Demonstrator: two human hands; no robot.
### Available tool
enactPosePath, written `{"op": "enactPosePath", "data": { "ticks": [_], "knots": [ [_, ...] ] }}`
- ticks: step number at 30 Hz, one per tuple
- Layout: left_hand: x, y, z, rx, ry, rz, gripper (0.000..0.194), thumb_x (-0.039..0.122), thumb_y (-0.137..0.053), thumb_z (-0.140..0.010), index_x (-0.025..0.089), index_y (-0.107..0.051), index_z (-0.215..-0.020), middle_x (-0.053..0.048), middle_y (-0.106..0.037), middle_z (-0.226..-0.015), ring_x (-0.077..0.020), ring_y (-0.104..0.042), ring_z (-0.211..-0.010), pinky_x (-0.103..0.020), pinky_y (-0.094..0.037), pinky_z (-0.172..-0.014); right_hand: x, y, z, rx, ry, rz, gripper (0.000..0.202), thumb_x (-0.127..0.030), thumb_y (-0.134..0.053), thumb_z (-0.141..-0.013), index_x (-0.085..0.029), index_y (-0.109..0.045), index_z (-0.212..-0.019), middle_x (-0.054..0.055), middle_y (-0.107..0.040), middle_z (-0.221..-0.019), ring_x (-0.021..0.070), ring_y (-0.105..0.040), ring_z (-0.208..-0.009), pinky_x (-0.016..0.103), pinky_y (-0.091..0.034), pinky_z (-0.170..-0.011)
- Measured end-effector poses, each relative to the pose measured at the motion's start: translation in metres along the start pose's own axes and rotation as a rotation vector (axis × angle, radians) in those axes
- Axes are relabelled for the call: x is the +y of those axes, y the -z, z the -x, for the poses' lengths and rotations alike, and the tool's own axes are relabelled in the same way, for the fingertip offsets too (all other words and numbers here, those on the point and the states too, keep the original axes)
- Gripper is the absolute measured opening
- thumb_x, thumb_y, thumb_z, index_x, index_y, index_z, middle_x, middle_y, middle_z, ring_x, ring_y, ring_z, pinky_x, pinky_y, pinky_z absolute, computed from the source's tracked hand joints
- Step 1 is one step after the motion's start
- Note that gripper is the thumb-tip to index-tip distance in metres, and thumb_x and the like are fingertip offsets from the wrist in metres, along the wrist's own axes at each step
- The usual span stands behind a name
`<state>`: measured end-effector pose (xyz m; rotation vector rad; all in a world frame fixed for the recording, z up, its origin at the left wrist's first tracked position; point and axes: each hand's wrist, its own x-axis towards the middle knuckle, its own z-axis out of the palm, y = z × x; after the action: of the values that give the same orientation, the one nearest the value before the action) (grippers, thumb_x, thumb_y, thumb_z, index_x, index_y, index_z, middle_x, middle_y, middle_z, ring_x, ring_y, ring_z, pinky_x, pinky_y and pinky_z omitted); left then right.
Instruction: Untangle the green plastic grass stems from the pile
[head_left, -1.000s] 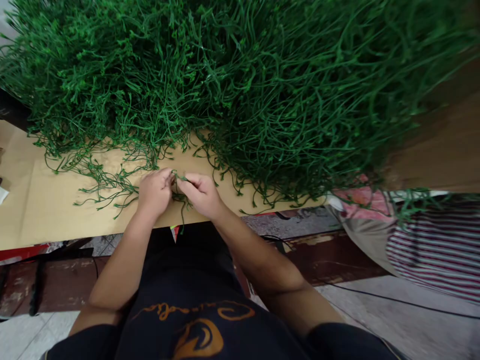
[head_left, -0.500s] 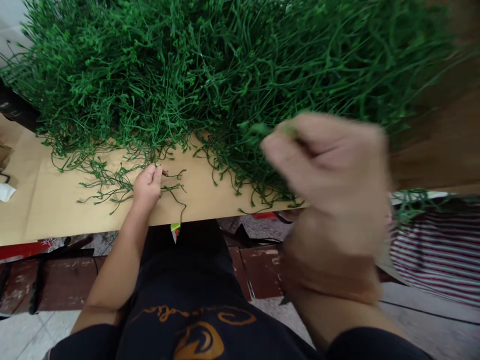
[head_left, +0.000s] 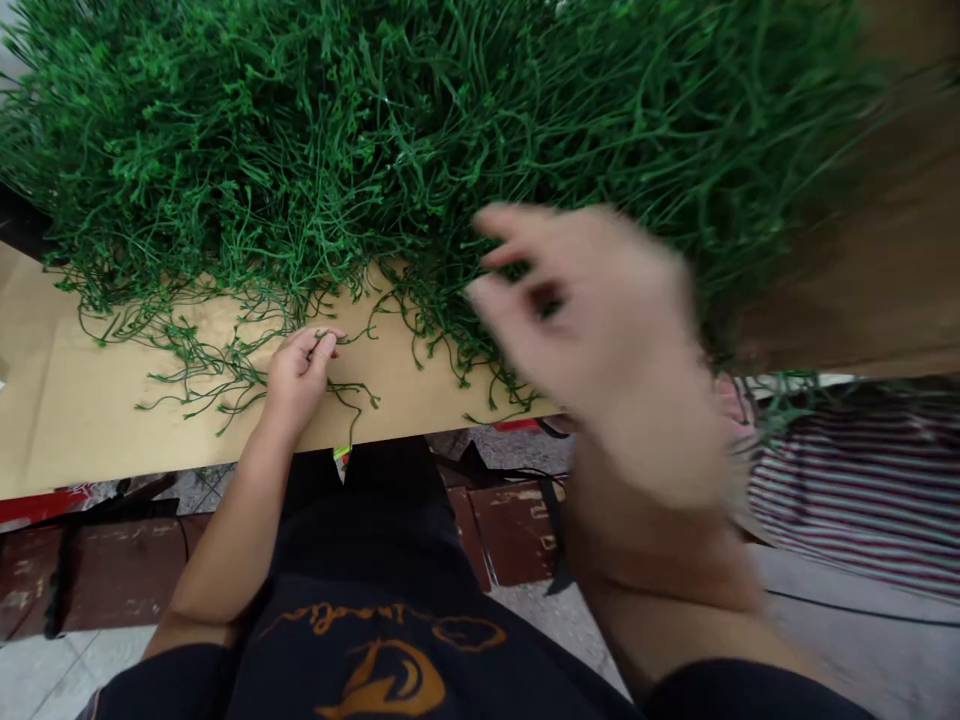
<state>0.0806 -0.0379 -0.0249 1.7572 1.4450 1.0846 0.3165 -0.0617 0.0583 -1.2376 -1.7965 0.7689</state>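
Observation:
A large heap of thin green plastic stems (head_left: 360, 140) with small forked tips lies over the far side of the cardboard-covered table (head_left: 97, 400). Near the table's front edge, my left hand (head_left: 296, 375) is closed, thumb against forefinger, on a thin green stem (head_left: 319, 340). Loose stems (head_left: 217, 375) spread on the cardboard around it. My right hand (head_left: 600, 310) is raised in front of the heap and smeared by motion. Its thumb and fingers are apart, and I see nothing between them.
At the right, a brown cardboard surface (head_left: 840, 270) borders the heap. Below it is a person in striped clothing (head_left: 855, 490), with some stems beside them. A dark object (head_left: 22, 225) stands at the left edge. A brown bench (head_left: 517, 530) is under the table.
My right hand has gone from a fist to parted fingers and moved a little left. My left hand stays in place, its fingers slightly shifted. The view has turned slightly.

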Motion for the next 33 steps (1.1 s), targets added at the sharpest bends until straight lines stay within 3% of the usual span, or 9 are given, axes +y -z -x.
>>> {"op": "enactPosePath", "data": {
  "ticks": [4, 7, 13, 16, 18, 21, 25, 28, 33],
  "knots": [
    [0.017, 0.001, 0.0, 0.002, -0.064, 0.0, 0.023, 0.031, -0.047, -0.087, 0.017, -0.065, -0.084, -0.005, -0.063, -0.091, -0.0144, -0.059, -0.091, -0.028, -0.046, -0.086, -0.001, -0.084, -0.001, -0.096, 0.13, 0.094, 0.044, -0.039, -0.065, -0.075, -0.02, -0.055, -0.114, 0.009, -0.052, -0.1, 0.0202, -0.052, -0.086, 0.037, -0.046, -0.077],
    [0.021, 0.004, 0.0, 0.036, 0.033, 0.158, 0.026, 0.035, -0.043, -0.09, 0.018, -0.063, -0.089, -0.006, -0.063, -0.099, -0.0137, -0.06, -0.091, -0.027, -0.05, -0.08, 0.007, -0.11, -0.005, -0.072, 0.072, 0.012, 0.055, -0.037, -0.066, -0.074, -0.019, -0.045, -0.121, 0.01, -0.05, -0.107, 0.0203, -0.052, -0.089, 0.037, -0.048, -0.076],
    [0.035, 0.008, 0.008, -0.036, 0.082, 0.361, 0.031, 0.038, -0.036, -0.092, 0.021, -0.062, -0.095, -0.005, -0.064, -0.103, -0.0143, -0.061, -0.09, -0.029, -0.052, -0.078, 0.018, -0.117, -0.006, 0.046, -0.08, -0.254, 0.064, -0.039, -0.069, -0.07, -0.022, -0.038, -0.123, 0.009, -0.047, -0.111, 0.0118, -0.053, -0.074, 0.03, -0.05, -0.068],
    [0.049, 0.005, 0.019, -0.065, -0.025, 0.244, 0.031, 0.036, -0.038, -0.092, 0.021, -0.065, -0.091, -0.006, -0.063, -0.098, -0.0156, -0.059, -0.093, -0.03, -0.05, -0.082, 0.025, -0.124, -0.001, -0.048, -0.077, -0.398, 0.068, -0.042, -0.068, -0.071, -0.023, -0.034, -0.127, 0.011, -0.046, -0.122, 0.0117, -0.056, -0.078, 0.028, -0.051, -0.067],
    [0.056, -0.001, 0.028, -0.084, -0.137, 0.123, 0.028, 0.033, -0.041, -0.091, 0.02, -0.066, -0.089, -0.006, -0.061, -0.095, -0.0161, -0.057, -0.093, -0.031, -0.048, -0.084, 0.03, -0.128, 0.002, -0.042, -0.02, -0.439, 0.07, -0.043, -0.068, -0.07, -0.021, -0.036, -0.127, 0.013, -0.043, -0.13, 0.0153, -0.056, -0.095, 0.031, -0.052, -0.08],
    [0.06, -0.008, 0.042, -0.124, -0.272, -0.027, 0.027, 0.027, -0.041, -0.091, 0.018, -0.065, -0.098, -0.007, -0.06, -0.093, -0.016, -0.056, -0.09, -0.031, -0.046, -0.083, 0.036, -0.128, 0.007, -0.059, 0.041, -0.484, 0.059, -0.045, -0.066, -0.071, -0.019, -0.046, -0.12, 0.012, -0.05, -0.126, 0.0182, -0.053, -0.111, 0.035, -0.046, -0.098],
    [0.062, -0.006, 0.054, -0.207, -0.369, -0.134, 0.027, 0.024, -0.04, -0.091, 0.018, -0.063, -0.105, -0.007, -0.063, -0.092, -0.0174, -0.057, -0.089, -0.034, -0.045, -0.082, 0.039, -0.121, 0.013, -0.197, 0.066, -0.537, 0.039, -0.042, -0.061, -0.077, -0.017, -0.055, -0.106, 0.009, -0.061, -0.108, 0.0167, -0.059, -0.101, 0.033, -0.05, -0.091],
    [0.063, 0.008, 0.061, -0.265, -0.386, -0.157, 0.026, 0.022, -0.045, -0.089, 0.019, -0.06, -0.11, -0.006, -0.065, -0.098, -0.0173, -0.058, -0.095, -0.036, -0.043, -0.089, 0.036, -0.117, 0.02, -0.153, 0.104, -0.494, 0.031, -0.034, -0.06, -0.078, -0.016, -0.057, -0.103, 0.008, -0.064, -0.101, 0.0152, -0.061, -0.096, 0.03, -0.051, -0.087],
    [0.05, 0.035, 0.062, -0.034, -0.206, -0.147, 0.023, 0.022, -0.052, -0.086, 0.019, -0.062, -0.107, -0.006, -0.062, -0.102, -0.015, -0.057, -0.098, -0.028, -0.044, -0.089, 0.019, -0.117, 0.029, 0.023, 0.211, -0.256, 0.025, -0.011, -0.05, -0.077, -0.015, -0.057, -0.101, 0.006, -0.062, -0.091, 0.0122, -0.06, -0.083, 0.026, -0.052, -0.075]
  ]
}}
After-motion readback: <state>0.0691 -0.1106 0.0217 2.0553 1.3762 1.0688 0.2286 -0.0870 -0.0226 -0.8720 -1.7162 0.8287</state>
